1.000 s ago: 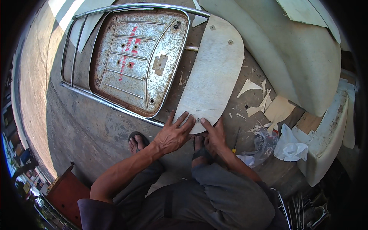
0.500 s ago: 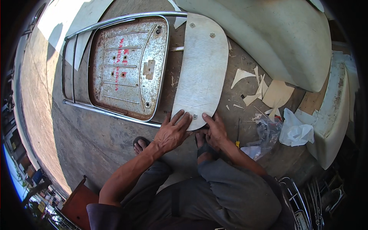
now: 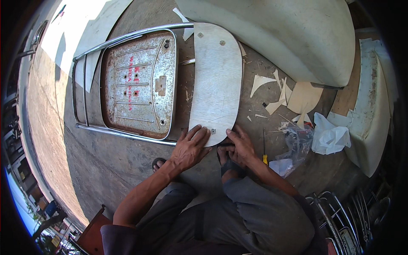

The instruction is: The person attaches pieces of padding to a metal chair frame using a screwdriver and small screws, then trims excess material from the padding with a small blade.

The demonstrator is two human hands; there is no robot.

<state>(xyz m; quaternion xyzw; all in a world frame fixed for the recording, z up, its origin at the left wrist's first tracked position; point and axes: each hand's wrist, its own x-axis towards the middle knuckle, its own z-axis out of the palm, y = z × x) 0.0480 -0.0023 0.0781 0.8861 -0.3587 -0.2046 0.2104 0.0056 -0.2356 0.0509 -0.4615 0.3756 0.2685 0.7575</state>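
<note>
A pale plywood board (image 3: 217,80) with a rounded right side and small metal inserts lies across the right end of a chromed chair frame (image 3: 123,130). My left hand (image 3: 190,147) holds the board's near end, its fingers flat on top and its thumb at the edge. At the near right corner, my right hand (image 3: 241,147) grips the rim with the thumb and curled fingers; the fingertips are partly hidden beneath. Left of the board, a rusty metal seat pan (image 3: 138,80) with red lettering sits within the frame.
To the right lie plywood offcuts (image 3: 278,100), a yellow-handled screwdriver (image 3: 264,158), a clear plastic bag (image 3: 293,146) and a crumpled white bag (image 3: 331,135). Large cream-coloured panels (image 3: 293,38) stand at the far right. Chromed metal frames (image 3: 340,221) are at the lower right.
The whole view has shifted slightly. My right thumb has slid from the board's top toward its rim; my left hand keeps nearly the same place on the board.
</note>
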